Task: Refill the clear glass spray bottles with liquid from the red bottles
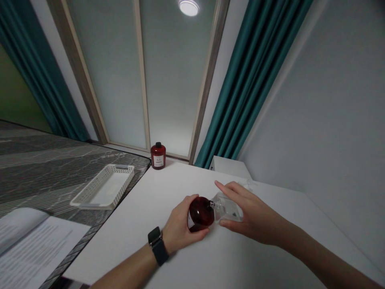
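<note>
My left hand point(182, 224), with a dark watch point(157, 243) on its wrist, is wrapped round a dark red-brown bottle point(201, 212) with a white label, tilted above the white table. Held between the thumb and fingers of my right hand point(249, 212) is a clear, square-sided bottle point(229, 208). It lies sideways, its narrow neck meeting the mouth of the red-brown bottle. Whether liquid passes between them I cannot tell. A second red-brown bottle point(158, 156) with a black cap stands upright at the table's far left corner.
Left of the white table point(135, 216), a dark striped surface point(60, 160) carries a white plastic basket point(123, 182) and an open book point(45, 241). Something clear point(248, 184) lies behind my right hand. A white box-like piece point(230, 165) stands beyond the far edge, near the teal curtain point(237, 100).
</note>
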A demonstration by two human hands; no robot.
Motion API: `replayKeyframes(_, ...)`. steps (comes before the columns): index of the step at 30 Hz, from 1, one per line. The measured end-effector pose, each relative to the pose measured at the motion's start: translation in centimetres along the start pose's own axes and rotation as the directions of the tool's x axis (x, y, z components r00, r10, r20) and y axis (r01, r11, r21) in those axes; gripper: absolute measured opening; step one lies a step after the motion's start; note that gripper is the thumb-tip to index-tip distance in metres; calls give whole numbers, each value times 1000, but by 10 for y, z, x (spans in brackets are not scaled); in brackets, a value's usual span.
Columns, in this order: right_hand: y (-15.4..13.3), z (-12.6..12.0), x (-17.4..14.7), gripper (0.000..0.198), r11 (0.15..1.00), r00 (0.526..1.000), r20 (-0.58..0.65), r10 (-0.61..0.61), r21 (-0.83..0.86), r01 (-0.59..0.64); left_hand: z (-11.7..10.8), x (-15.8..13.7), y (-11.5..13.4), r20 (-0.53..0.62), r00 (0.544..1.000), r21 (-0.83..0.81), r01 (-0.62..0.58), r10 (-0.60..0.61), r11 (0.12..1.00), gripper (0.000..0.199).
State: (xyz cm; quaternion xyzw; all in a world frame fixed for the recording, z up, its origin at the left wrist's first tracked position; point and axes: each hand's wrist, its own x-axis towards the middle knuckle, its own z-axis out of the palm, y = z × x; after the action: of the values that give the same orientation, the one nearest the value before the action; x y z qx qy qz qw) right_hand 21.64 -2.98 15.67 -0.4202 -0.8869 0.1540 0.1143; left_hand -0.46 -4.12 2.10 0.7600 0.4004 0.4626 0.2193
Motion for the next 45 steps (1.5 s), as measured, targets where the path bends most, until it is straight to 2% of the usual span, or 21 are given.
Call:
replayKeyframes(17, 0, -2, -1, 87, 999, 1000, 3, -20, -29, 20, 0, 0, 3, -10, 1000, -43, -1, 0, 999, 79)
replayKeyframes(45, -1, -6, 1, 85, 998, 999, 3, -50, -42, 50, 0, 0, 5, 53, 997, -110, 62, -56, 992, 79)
